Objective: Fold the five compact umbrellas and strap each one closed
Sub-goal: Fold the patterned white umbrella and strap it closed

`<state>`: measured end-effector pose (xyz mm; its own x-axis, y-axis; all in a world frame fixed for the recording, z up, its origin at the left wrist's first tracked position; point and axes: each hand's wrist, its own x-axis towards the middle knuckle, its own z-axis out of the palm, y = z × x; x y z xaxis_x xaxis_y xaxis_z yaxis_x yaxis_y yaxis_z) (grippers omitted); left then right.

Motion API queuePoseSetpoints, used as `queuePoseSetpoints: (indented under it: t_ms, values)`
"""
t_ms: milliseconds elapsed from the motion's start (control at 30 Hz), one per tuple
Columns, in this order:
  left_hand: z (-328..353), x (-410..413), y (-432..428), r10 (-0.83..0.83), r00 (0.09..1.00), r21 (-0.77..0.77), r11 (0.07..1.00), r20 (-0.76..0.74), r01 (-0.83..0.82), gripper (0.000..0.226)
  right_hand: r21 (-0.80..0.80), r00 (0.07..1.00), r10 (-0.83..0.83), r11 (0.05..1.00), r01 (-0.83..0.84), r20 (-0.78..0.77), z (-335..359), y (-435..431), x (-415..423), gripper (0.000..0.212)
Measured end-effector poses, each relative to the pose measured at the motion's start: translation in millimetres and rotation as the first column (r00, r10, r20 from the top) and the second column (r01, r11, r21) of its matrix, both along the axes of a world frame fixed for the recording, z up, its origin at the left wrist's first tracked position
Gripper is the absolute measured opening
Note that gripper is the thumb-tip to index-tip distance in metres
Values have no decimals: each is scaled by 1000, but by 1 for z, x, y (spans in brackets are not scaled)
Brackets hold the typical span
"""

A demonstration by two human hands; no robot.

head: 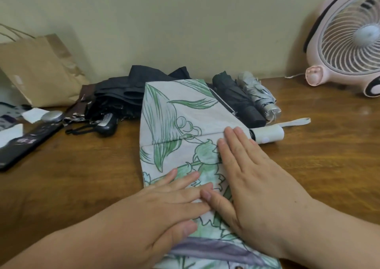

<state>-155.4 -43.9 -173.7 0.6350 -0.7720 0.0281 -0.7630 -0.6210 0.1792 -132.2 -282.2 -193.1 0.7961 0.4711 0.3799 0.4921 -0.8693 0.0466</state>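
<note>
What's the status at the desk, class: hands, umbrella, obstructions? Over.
Left hand and right hand flat, pressing leaf-print umbrella canopy. Canopy spread, not yet strapped. Loose black umbrella crowds behind.

Spread umbrella at mid-table beneath left hand and right hand; rolled umbrellas behind right, loose umbrella heap behind left, fan far right.

Our one view, from the head, forward and down

We look from head height, close over the wooden bench, facing the pale wall behind it; our left hand and right hand enter from the bottom edge, nearest the lens, and the fan sits at the frame's far right edge.
</note>
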Motion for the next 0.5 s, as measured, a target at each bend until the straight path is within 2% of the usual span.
queuePoseSetpoints:
  t_ms: [67, 167, 233, 333, 433, 500]
  values:
    - [-6, -7, 6, 55, 998, -15, 998, -22, -56, 50, -8, 999, 7, 1000, -7, 51, 1, -1, 1, 82]
    - [-13, -22, 16, 172, 958, 84, 977, 228, -195, 58, -61, 988, 75, 996, -67, 133, 7, -3, 2, 76]
    - [-15, -28, 15, 232, 931, 133, 952, 282, -277, 69, -119, 964, 218, 972, -201, 154, 11, -1, 2, 72]
    - [-17, -33, 11, 247, 934, 148, 945, 257, -291, 75, -176, 909, 404, 907, -383, 105, 10, 2, -1, 75]
    - [-12, -35, 13, 278, 936, 151, 937, 215, -313, 75, -154, 934, 351, 928, -339, 61, 4, -4, 1, 80]
    - [-10, -38, 16, 266, 918, 235, 911, 294, -339, 76, -147, 951, 304, 944, -295, 47, 1, -8, 2, 83]
